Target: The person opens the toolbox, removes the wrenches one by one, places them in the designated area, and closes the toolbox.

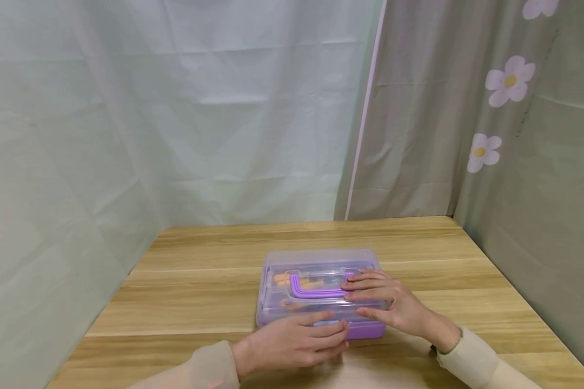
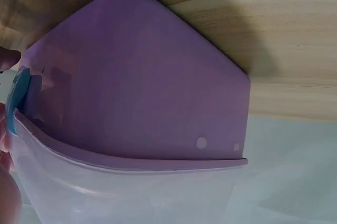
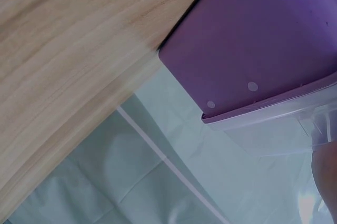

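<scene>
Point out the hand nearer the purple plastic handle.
The right hand, fingers over one end of the purple handle; the left hand is at the blue plastic latch.

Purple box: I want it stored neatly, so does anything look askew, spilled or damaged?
Nothing stands out: the purple box stands upright on the table, its clear lid meeting the visible rim; no spill or damage shows.

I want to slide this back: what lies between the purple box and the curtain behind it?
Only wooden tabletop shows between the box and the curtain in the head view.
</scene>
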`<state>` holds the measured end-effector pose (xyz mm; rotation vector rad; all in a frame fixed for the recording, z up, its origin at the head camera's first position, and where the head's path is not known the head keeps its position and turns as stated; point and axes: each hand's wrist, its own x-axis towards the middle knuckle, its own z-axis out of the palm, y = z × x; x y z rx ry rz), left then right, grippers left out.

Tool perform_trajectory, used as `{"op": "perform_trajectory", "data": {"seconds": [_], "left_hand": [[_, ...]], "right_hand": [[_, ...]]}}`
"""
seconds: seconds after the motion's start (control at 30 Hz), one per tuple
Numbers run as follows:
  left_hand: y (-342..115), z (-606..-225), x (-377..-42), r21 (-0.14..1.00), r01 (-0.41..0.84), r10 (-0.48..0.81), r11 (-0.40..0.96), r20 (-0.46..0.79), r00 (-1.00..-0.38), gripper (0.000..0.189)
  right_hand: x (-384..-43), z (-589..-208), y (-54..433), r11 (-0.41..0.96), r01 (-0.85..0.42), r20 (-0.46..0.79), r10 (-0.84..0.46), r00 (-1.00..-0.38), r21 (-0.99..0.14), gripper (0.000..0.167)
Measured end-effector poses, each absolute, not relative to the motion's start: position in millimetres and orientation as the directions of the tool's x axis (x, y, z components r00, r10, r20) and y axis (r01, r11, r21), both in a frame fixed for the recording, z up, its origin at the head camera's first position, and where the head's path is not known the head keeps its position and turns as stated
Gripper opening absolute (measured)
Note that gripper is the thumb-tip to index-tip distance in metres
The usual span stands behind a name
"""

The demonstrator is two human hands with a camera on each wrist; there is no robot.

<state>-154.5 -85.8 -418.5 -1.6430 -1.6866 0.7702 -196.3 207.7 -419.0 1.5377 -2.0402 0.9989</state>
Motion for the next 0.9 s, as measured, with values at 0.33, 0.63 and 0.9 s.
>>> {"op": "perform_trajectory", "data": {"seconds": [0.33,0.63,0.9], "left_hand": [[-75.8,-425.2,-158.2,-0.793,0.608,0.997,0.035,0.074,0.038,0.065],[-71.1,-423.1,-155.6,-0.800,0.600,1.000,0.020,0.027,0.003,0.040],[-70.1,-426.7,-153.7,-0.817,0.575,0.999,0.030,0.011,-0.036,0.040]], "right_hand": [[-199.1,-420.9,206.4,0.102,-0.959,0.712,-0.649,-0.267,-0.266,0.039],[-196.6,-420.4,207.5,0.094,-0.959,0.725,-0.636,-0.265,-0.268,0.036],[-197.8,-420.0,206.5,0.085,-0.961,0.728,-0.636,-0.255,-0.263,0.035]]}}
